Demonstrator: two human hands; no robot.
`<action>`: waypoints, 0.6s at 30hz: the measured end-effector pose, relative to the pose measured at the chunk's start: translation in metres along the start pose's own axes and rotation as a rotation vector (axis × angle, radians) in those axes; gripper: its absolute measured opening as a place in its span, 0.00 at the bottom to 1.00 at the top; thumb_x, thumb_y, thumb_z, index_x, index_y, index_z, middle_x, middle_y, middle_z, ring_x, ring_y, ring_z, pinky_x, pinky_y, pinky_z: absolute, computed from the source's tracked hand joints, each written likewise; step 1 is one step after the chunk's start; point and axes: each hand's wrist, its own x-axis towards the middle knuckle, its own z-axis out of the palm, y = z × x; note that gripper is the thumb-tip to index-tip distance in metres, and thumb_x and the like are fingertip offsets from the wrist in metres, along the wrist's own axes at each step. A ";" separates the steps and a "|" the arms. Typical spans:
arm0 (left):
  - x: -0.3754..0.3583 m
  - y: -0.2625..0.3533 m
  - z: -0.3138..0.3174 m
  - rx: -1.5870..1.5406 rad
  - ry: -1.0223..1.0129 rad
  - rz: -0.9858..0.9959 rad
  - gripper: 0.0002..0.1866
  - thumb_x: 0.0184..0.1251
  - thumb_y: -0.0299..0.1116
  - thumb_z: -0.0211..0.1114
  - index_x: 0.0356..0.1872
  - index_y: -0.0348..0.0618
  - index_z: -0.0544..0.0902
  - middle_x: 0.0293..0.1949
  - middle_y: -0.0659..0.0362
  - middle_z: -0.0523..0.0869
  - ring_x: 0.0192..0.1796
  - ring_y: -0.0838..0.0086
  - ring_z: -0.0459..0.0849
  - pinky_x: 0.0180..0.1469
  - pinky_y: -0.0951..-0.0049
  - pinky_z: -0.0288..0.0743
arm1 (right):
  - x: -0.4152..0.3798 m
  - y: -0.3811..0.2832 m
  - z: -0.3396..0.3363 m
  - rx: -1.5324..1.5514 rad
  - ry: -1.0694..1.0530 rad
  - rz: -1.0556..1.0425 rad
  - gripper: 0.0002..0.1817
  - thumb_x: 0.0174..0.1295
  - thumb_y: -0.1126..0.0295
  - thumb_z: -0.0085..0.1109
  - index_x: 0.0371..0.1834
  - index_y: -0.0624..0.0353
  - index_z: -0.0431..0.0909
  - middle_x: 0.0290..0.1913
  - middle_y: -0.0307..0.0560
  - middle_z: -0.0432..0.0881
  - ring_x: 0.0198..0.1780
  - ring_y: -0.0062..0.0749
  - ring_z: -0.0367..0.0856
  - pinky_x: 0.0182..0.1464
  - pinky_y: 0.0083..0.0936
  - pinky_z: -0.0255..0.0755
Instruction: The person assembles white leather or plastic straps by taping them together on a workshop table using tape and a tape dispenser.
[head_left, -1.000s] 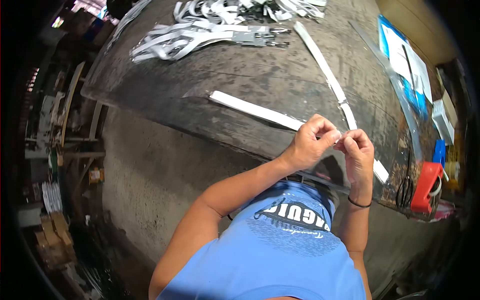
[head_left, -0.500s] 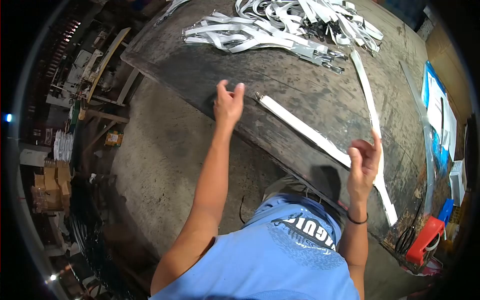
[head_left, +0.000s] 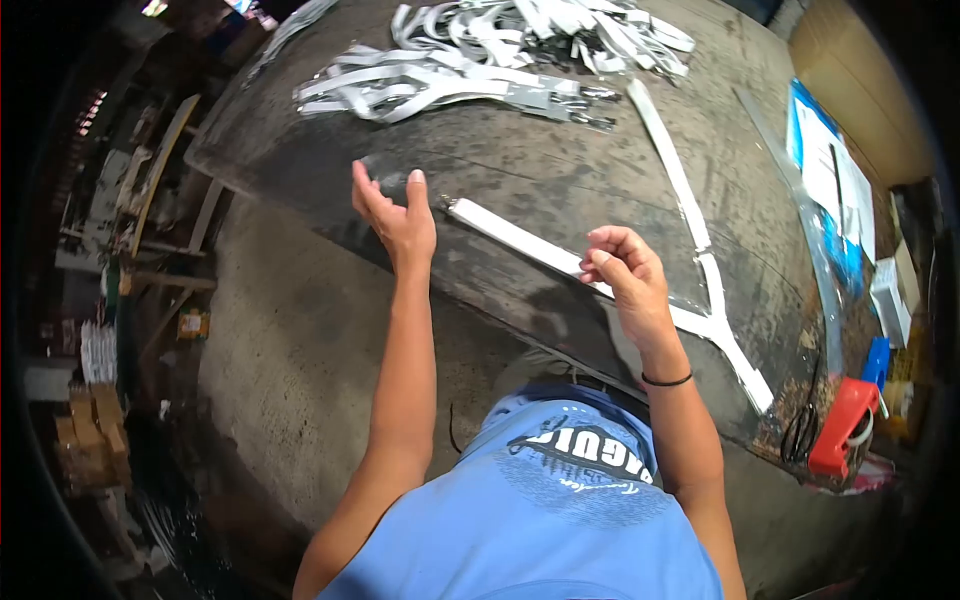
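Observation:
A long white strip (head_left: 520,243) in a clear plastic sleeve lies slantwise along the near edge of a dark worn table (head_left: 560,170). My left hand (head_left: 395,215) is stretched out to the sleeve's left end. Its thumb and fingers are apart and touch the clear film there. My right hand (head_left: 622,268) is over the strip's middle, with curled fingertips pinching the strip and its sleeve. A black band is on that wrist.
A heap of white straps with metal clips (head_left: 480,65) lies at the table's far side. A second white strip (head_left: 680,190) runs down the right and crosses the first. Scissors (head_left: 800,432), a red tape dispenser (head_left: 842,428) and blue-and-white sheets (head_left: 830,165) sit at the right. Concrete floor (head_left: 290,340) lies left.
A second ago both hands pinched the strip's end together. My left hand has since swept out to the sleeve's left end, and my right hand has moved left onto the strip's middle.

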 end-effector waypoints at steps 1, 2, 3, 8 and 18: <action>-0.008 0.022 -0.007 -0.189 -0.111 0.048 0.37 0.66 0.39 0.69 0.72 0.42 0.61 0.64 0.47 0.69 0.61 0.62 0.72 0.61 0.60 0.71 | -0.003 -0.002 -0.003 0.010 0.008 0.001 0.09 0.67 0.74 0.57 0.49 0.62 0.76 0.38 0.41 0.81 0.39 0.23 0.81 0.45 0.24 0.78; -0.016 0.036 -0.005 -0.394 -0.292 0.048 0.28 0.66 0.42 0.69 0.64 0.42 0.73 0.61 0.51 0.73 0.58 0.64 0.75 0.58 0.63 0.72 | -0.006 -0.005 -0.006 0.001 0.030 0.006 0.09 0.67 0.74 0.57 0.49 0.62 0.76 0.38 0.41 0.81 0.39 0.23 0.81 0.45 0.24 0.78; -0.026 0.053 -0.003 -0.566 -0.485 -0.028 0.25 0.66 0.42 0.69 0.60 0.42 0.77 0.60 0.52 0.74 0.57 0.65 0.76 0.58 0.64 0.72 | -0.010 -0.008 -0.009 -0.026 0.020 0.004 0.10 0.66 0.73 0.57 0.48 0.62 0.76 0.39 0.40 0.80 0.40 0.23 0.80 0.46 0.23 0.76; -0.060 0.101 0.004 -0.594 -0.978 0.164 0.17 0.68 0.37 0.67 0.53 0.40 0.82 0.56 0.56 0.77 0.56 0.71 0.78 0.58 0.70 0.74 | -0.029 -0.020 -0.026 -0.109 0.044 -0.023 0.10 0.63 0.73 0.59 0.46 0.62 0.77 0.39 0.38 0.79 0.40 0.21 0.78 0.46 0.22 0.74; -0.004 0.021 -0.018 -0.090 -0.194 -0.193 0.21 0.63 0.47 0.71 0.43 0.38 0.80 0.34 0.55 0.84 0.37 0.67 0.83 0.41 0.66 0.76 | -0.037 -0.019 -0.029 -0.321 0.142 -0.273 0.25 0.63 0.76 0.60 0.65 0.60 0.69 0.39 0.38 0.78 0.38 0.17 0.75 0.41 0.18 0.71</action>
